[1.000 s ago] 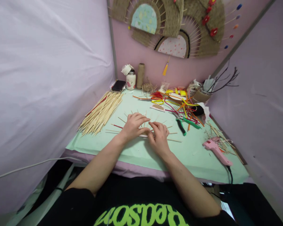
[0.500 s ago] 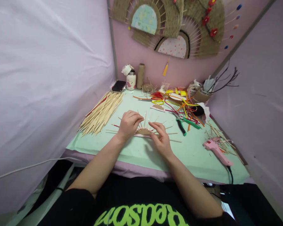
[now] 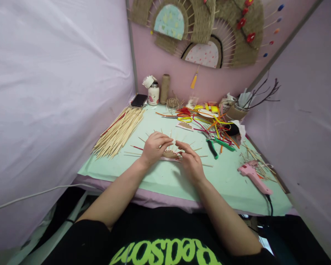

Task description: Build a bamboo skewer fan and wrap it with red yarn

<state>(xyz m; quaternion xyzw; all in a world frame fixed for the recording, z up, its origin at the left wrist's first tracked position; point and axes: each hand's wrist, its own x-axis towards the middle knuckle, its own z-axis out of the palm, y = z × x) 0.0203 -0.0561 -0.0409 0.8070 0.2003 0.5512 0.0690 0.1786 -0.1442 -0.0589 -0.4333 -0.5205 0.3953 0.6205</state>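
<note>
A half-round cardboard piece (image 3: 171,155) with a pale lower edge lies near the front of the table, thin wooden sticks (image 3: 201,149) fanning out from it. Over its left side is my left hand (image 3: 156,148), thumb and fingertips drawn together in a pinch; whatever they hold, if anything, is too small to make out. My right hand (image 3: 192,162) is at the piece's right side, fingers stretched forward and thumb apart, with nothing visible in it. The two hands' fingertips are close but not touching. Both hands cover part of the fan of sticks.
A heap of wooden sticks (image 3: 120,132) lies left. Behind are a phone (image 3: 139,100), a bottle (image 3: 153,95) and a twine roll (image 3: 164,89). Scissors (image 3: 184,119), green-handled pliers (image 3: 212,147) and coloured strips crowd the right. A pink glue gun (image 3: 253,177) lies at front right.
Both hands have shifted slightly right over the cardboard piece, uncovering more sticks at the left. My left hand's fingertips stay drawn together.
</note>
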